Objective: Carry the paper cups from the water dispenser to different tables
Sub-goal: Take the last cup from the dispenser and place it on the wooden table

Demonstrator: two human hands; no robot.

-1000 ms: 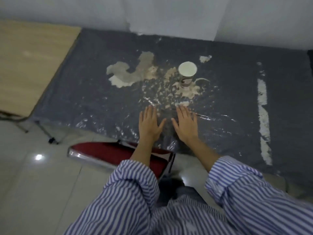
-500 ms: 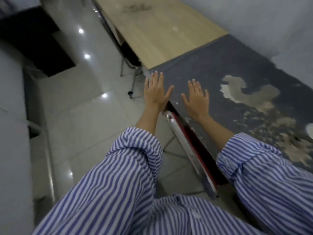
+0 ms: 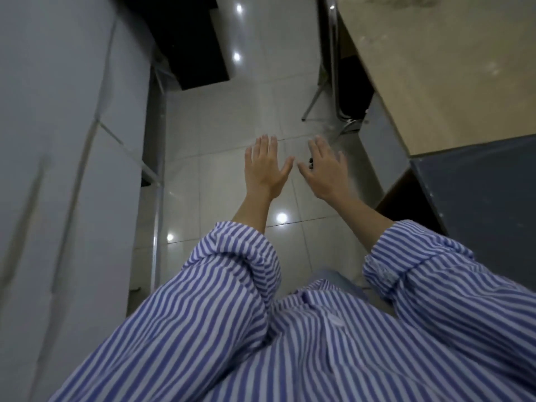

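Observation:
No paper cup and no water dispenser show in the head view now. My left hand is held out over the tiled floor, palm down, fingers spread, holding nothing. My right hand is beside it to the right, also flat and spread, holding nothing. Both forearms come out of rolled blue-and-white striped sleeves. The grey-covered table lies at the right edge, and a wooden table adjoins it farther on.
A glossy white tiled floor forms an aisle ahead. A pale partition with a metal frame runs along the left. A chair with metal legs stands under the wooden table. A dark mat lies farther down the aisle.
The view has swung left, away from the grey table with the paper cup standing on it, and the cup has left the frame. Both hands, still flat and holding nothing, are now over the floor.

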